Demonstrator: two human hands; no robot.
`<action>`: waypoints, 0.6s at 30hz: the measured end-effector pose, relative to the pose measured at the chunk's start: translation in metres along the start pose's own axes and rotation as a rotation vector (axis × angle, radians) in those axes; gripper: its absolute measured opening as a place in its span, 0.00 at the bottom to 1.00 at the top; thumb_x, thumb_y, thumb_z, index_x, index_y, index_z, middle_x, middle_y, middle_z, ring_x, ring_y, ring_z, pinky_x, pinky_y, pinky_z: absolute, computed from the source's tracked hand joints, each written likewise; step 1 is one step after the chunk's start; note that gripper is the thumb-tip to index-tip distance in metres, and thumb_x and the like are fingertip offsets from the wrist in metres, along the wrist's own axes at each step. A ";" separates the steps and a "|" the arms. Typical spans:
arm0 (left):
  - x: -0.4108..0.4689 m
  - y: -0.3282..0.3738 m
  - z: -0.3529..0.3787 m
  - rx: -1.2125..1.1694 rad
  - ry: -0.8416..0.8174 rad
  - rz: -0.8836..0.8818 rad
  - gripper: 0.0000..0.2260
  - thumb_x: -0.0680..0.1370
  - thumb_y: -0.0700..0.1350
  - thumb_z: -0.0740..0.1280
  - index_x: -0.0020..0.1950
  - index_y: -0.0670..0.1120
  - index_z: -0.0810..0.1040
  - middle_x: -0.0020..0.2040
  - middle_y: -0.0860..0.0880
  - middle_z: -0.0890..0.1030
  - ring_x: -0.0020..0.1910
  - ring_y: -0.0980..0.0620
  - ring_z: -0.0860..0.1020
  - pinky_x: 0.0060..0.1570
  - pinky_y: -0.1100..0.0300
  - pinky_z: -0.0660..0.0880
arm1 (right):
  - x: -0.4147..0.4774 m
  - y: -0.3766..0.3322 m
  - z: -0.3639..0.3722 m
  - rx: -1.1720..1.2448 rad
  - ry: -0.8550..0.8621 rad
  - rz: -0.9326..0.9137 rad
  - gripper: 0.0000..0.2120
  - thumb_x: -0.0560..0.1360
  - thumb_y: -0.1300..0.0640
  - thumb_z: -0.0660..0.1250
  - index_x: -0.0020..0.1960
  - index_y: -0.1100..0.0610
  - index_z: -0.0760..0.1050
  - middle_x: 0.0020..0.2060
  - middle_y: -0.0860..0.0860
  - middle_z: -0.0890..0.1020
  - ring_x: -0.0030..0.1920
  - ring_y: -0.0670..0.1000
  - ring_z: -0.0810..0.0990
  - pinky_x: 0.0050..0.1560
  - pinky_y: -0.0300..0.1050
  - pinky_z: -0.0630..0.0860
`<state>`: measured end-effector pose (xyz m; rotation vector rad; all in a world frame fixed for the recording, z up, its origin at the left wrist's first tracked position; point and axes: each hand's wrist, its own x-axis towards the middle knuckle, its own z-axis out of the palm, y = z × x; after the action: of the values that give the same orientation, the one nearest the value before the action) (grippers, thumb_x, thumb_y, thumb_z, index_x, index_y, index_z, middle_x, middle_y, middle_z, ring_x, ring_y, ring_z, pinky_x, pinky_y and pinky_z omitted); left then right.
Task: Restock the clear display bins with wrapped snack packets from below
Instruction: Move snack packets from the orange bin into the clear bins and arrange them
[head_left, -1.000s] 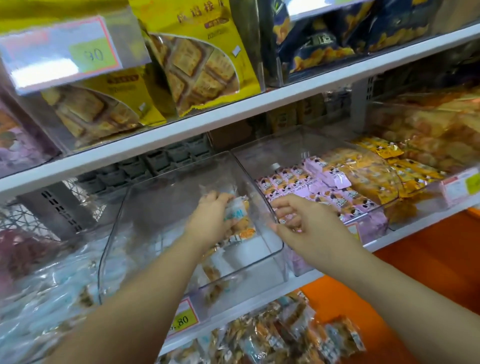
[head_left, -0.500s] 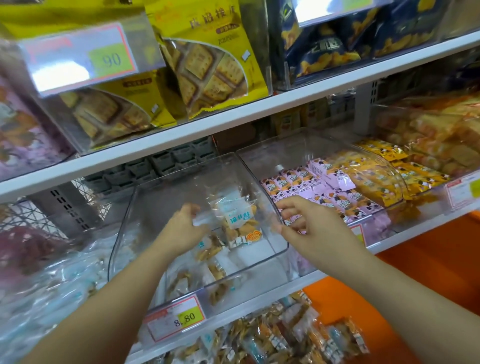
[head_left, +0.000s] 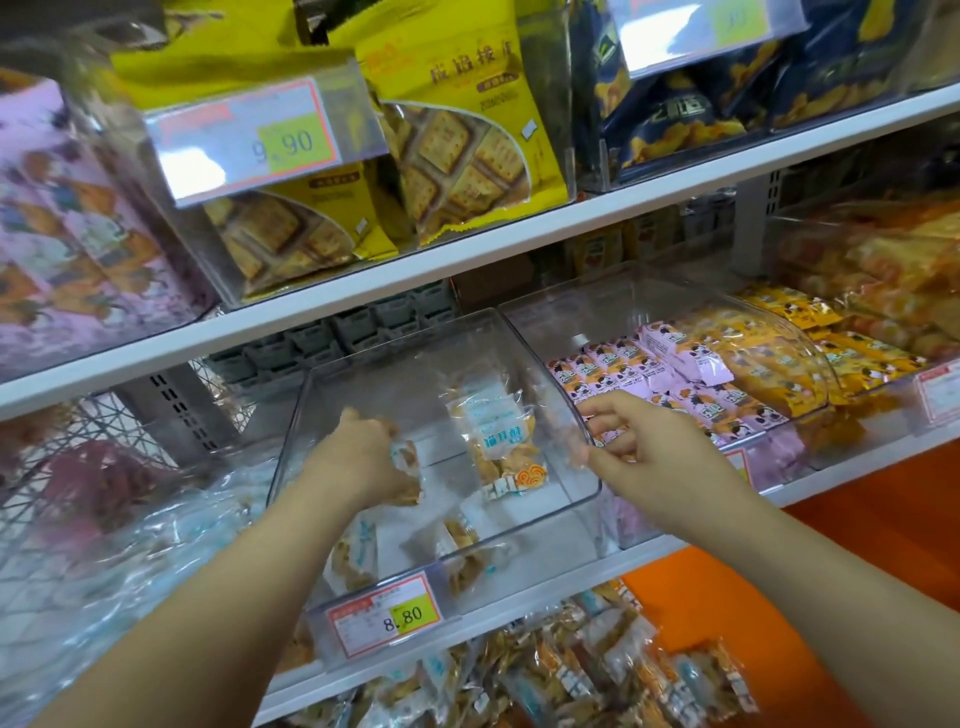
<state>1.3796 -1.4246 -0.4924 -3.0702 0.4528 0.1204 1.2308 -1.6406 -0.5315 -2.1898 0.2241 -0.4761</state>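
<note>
A clear display bin (head_left: 524, 540) sits on the middle shelf with a few wrapped snack packets in it. One packet (head_left: 498, 436) leans upright near the bin's middle, and others (head_left: 460, 543) lie flat at the front. My left hand (head_left: 358, 460) is inside the bin at its left, fingers curled round a wrapped packet (head_left: 408, 465) that sticks out beside the palm. My right hand (head_left: 654, 452) pinches the bin's right rim. More of the same packets (head_left: 571, 675) are heaped on the level below.
A price tag reading 8.80 (head_left: 384, 616) fronts the bin. To its right stands another clear bin (head_left: 623, 296) holding pink and yellow packets. The shelf above (head_left: 467, 265) carries yellow biscuit bags and hangs close over the bins. Loose clear plastic (head_left: 104, 545) lies at the left.
My left hand let go of the packet now leaning in the bin's middle and moved to the bin's left side. My right hand stayed on the rim.
</note>
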 end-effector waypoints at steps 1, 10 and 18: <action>-0.005 -0.001 -0.006 0.042 0.014 0.000 0.31 0.68 0.52 0.74 0.69 0.49 0.69 0.63 0.45 0.64 0.54 0.43 0.77 0.55 0.53 0.76 | 0.000 0.000 0.000 0.000 0.002 -0.002 0.16 0.75 0.54 0.68 0.62 0.50 0.73 0.43 0.36 0.73 0.40 0.41 0.78 0.43 0.42 0.76; -0.045 0.014 -0.032 -0.121 0.291 0.266 0.31 0.74 0.48 0.71 0.73 0.51 0.60 0.64 0.44 0.63 0.58 0.43 0.73 0.54 0.52 0.74 | -0.006 -0.003 -0.001 -0.002 0.013 -0.019 0.18 0.75 0.55 0.69 0.64 0.51 0.73 0.43 0.37 0.73 0.40 0.39 0.78 0.45 0.39 0.74; -0.029 0.050 -0.002 -0.238 0.119 0.593 0.34 0.70 0.42 0.75 0.72 0.52 0.63 0.62 0.49 0.74 0.59 0.54 0.73 0.57 0.64 0.67 | -0.008 -0.006 -0.002 0.001 0.021 -0.013 0.17 0.75 0.56 0.68 0.64 0.51 0.73 0.43 0.36 0.73 0.40 0.39 0.77 0.48 0.43 0.76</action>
<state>1.3372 -1.4644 -0.4888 -3.0572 1.4377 0.0045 1.2227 -1.6364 -0.5278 -2.1877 0.2206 -0.5064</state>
